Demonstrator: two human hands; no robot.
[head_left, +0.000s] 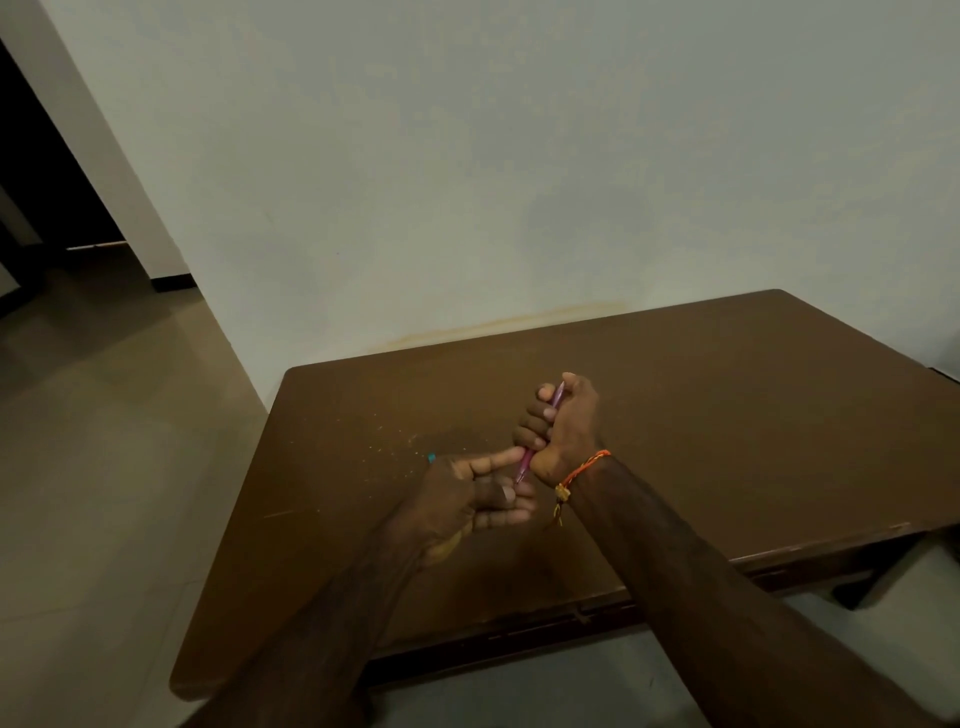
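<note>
Our right hand (563, 431) is wrapped in a full fist round the pink pen (527, 460), all fingers curled tight. The barrel stands steeply above the table (727, 415), its tip pointing down toward us. Our left hand (467, 499) meets that tip: the index finger lies straight against the barrel and the other fingers (511, 506) curl just under the point, though we cannot tell whether they truly pinch it. We judge the work to be on the tip end, so the fist should hold the barrel steady while the left fingertips do the fine turning or pulling in line with it. A small teal piece (430, 458) shows just behind the left hand. An orange thread band (582, 470) circles the right wrist.
</note>
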